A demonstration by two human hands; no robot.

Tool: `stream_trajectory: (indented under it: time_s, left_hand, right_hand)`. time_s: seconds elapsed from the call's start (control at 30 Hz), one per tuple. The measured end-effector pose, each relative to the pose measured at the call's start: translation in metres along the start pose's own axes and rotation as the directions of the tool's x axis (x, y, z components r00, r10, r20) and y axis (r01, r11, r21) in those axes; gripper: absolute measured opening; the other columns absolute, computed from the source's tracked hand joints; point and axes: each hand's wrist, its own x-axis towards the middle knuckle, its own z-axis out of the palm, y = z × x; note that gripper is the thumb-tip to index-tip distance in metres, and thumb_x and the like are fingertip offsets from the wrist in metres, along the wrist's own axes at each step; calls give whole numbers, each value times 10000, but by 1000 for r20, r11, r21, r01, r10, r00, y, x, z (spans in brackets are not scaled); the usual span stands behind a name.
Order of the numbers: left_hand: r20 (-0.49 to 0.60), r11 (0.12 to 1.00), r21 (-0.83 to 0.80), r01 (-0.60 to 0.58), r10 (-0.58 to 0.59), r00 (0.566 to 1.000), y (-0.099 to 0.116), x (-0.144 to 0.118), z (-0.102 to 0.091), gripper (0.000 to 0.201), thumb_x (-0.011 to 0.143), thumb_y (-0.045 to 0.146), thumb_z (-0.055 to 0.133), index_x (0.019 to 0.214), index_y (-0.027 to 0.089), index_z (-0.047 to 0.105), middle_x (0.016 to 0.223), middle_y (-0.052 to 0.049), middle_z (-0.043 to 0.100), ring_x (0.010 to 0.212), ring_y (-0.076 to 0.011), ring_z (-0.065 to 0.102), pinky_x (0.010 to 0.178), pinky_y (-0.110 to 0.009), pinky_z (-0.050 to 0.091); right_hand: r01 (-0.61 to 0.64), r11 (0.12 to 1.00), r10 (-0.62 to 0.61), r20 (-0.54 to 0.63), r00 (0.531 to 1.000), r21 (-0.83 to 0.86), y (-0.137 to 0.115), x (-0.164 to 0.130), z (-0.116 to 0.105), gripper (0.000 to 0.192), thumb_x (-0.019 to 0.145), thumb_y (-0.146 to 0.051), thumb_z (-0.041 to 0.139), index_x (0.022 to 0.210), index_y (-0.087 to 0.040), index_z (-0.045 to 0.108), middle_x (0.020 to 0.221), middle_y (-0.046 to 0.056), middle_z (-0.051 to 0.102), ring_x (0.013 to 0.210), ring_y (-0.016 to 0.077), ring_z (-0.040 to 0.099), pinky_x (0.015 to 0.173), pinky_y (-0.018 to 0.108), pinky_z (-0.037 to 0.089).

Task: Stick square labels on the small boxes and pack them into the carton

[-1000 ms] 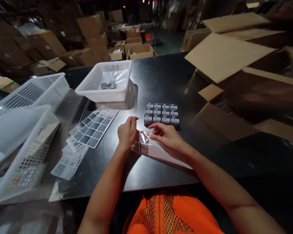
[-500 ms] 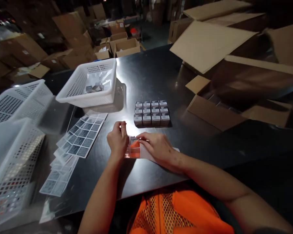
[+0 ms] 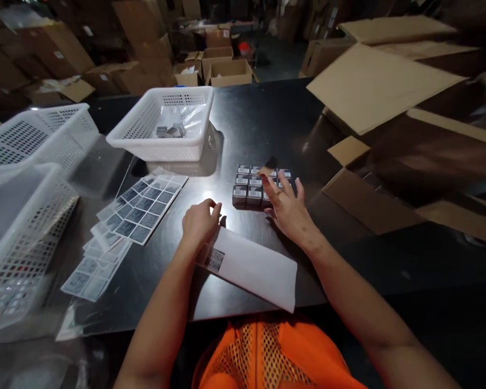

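A flat white pouch (image 3: 259, 270) with a barcode label lies on the black table (image 3: 251, 124) in front of me. My left hand (image 3: 200, 222) is curled over its far left end and pins it down. My right hand (image 3: 287, 208) reaches forward with fingers spread over a block of small dark boxes (image 3: 247, 186) with white labels. Its fingertips touch the right part of the block. One box there looks tilted and blurred, and I cannot tell whether the hand grips it.
Sheets of grey labels (image 3: 146, 208) fan out to the left. A white basket (image 3: 166, 127) behind them holds a few small items. Two more white baskets (image 3: 20, 216) stand at far left. Open cardboard boxes (image 3: 372, 200) crowd the right.
My right hand left the pouch and moved forward onto the small boxes. The pouch now lies flat, held only by my left hand.
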Motion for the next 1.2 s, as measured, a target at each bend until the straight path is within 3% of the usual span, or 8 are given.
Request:
stream_trajectory:
  time_s: [0.23,0.4,0.53,0.67,0.73,0.9,1.07,1.2]
  left_hand:
    - [50,971,-223,-81,95,994,6,-9,-7,375,977,521,556,1067,213,748,682,-46,680,722,-239,687,630,-300,447]
    - [168,687,-720,-92,301,939,16,-25,-2,764,728,510,848,1388,197,625,996,-78,761,581,-129,583,510,-247,418]
    - [116,584,-796,-159,404,907,21,-30,0,626,612,419,898,1164,175,732,1018,-88,727,529,-81,461,439,-216,308]
    - [0,572,-782,-249,399,917,17,-28,1,613,593,318,893,1177,220,735,988,-34,690,457,-16,327,402,-179,220]
    - [-31,563,-773,-292,427,904,15,-27,2,639,614,294,889,1232,257,733,1051,-34,686,444,7,293,398,-169,200]
    - [6,570,-741,-356,535,845,15,-29,6,631,657,238,858,1275,291,741,1063,-29,721,458,5,303,401,-155,216]
    - [27,580,-721,-380,572,820,19,-31,6,611,674,257,869,1271,260,742,1045,-36,749,450,4,291,390,-153,224]
    - [21,598,-702,-388,561,828,22,-32,3,584,669,245,860,1242,246,751,1014,-31,757,439,1,301,382,-153,226]
  right_hand:
    - [-55,988,78,-161,984,146,2,-7,10,990,818,-64,568,1671,-175,76,1102,80,753,1199,282,660,1218,618,320]
    - [324,902,-157,-482,862,286,-16,-13,-2,583,861,-84,592,1388,-289,452,1036,37,721,968,248,696,1105,571,475]
    - [535,783,-303,-555,774,319,-35,-19,-12,442,866,-63,640,1196,-346,557,1102,17,644,1026,226,676,1050,520,540]
    - [382,781,-43,-568,822,495,-32,-24,-35,468,838,-242,817,1237,-347,596,1398,80,453,1341,310,523,1071,513,555]
    - [367,700,81,-579,811,612,-25,-25,-46,338,885,-222,774,1166,-354,641,1341,54,529,1325,296,546,1110,526,520]
    - [189,407,295,-325,899,893,-16,-27,-57,93,971,-214,694,1004,-301,687,958,8,682,992,195,696,921,383,605]
    - [132,291,298,-221,929,948,-16,-28,-60,121,900,-248,792,930,-283,680,1057,9,710,1104,204,688,1009,390,581]
    - [10,197,282,-66,957,980,-14,-30,-61,141,928,-248,772,1000,-301,662,886,-28,686,852,147,705,828,307,608]
